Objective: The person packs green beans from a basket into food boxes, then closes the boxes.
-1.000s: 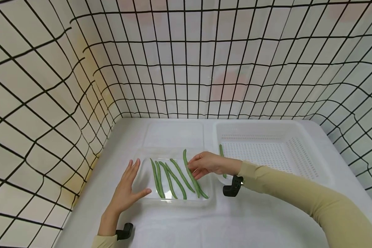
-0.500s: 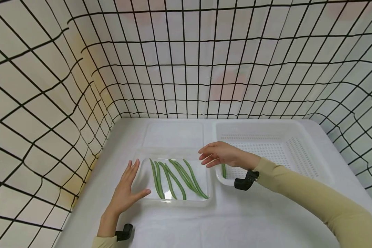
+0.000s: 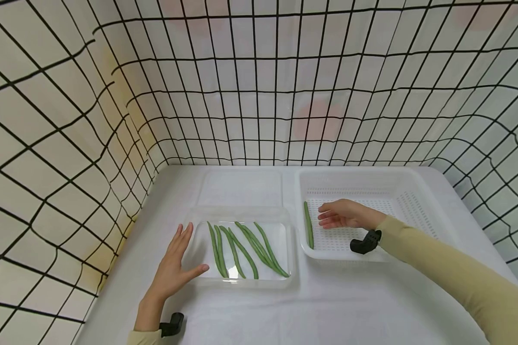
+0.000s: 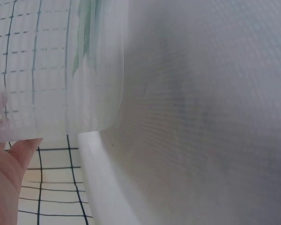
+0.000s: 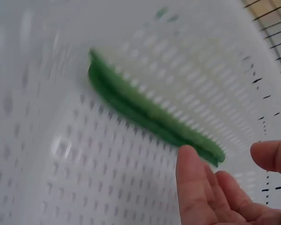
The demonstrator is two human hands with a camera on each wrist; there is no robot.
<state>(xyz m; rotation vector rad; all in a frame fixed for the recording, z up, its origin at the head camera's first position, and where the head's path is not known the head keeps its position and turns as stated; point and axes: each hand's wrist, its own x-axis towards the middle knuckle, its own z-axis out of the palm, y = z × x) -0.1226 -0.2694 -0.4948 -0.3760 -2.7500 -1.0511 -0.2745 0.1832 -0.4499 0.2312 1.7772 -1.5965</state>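
Several green beans (image 3: pixel 234 251) lie side by side, lengthwise, in a clear plastic container (image 3: pixel 291 249). My left hand (image 3: pixel 171 268) is at the container's left side, fingers straight and thumb spread toward its front edge. In the left wrist view, the fingers of that hand (image 4: pixel 9 168) show at the container's wall. Over the white perforated basket (image 3: pixel 300 189) my right hand (image 3: pixel 347 214) hangs with relaxed fingers and holds nothing. Green beans (image 5: pixel 150 112) lie close together along the basket's left wall, and in the right wrist view the fingertips (image 5: pixel 189 157) overlap their near end.
Behind the container a flat clear lid (image 3: pixel 241 188) lies on the white cloth (image 3: pixel 259 316). Black wire grid panels (image 3: pixel 259 91) rise at the back, left and right. The basket stands just right of the container.
My right hand has let go of a green bean in the container, lifted, and moved right over the basket. The left hand has stayed in place.
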